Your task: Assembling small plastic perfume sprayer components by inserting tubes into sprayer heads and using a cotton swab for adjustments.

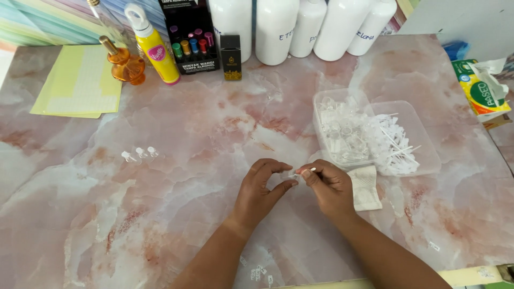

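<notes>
Head view looks straight down on a pink marbled table (176,139), and both hands meet near its front edge. I'll place everything from the clear tray of tiny vials (342,128).

Just in front of that tray and slightly to its left, the left hand (257,190) is curled, with thumb and forefinger pinched toward a small clear vial (295,174). The right hand (329,187) pinches the same little piece from the other side, fingers closed on what looks like a white-tipped stopper or stick going into it; it is too small to say which. The vial sits in the air between the two sets of fingertips, not on the table.

Beside the right hand, just in front of the tray, lies a folded white cloth (365,187). Touching the tray's right side is a second clear tray of white sticks (407,144). Well to the left of the vial tray, three small finished-looking vials (139,154) lie in a row on the bare table.

Judging by that, only three pieces appear done, one is in hand, and the heaped tray suggests most of the work remains.

Behind the tray stand large white bottles (300,27); farther left are a black display box (190,35), a yellow spray bottle (155,51) and an orange glass bottle (126,64).
</notes>
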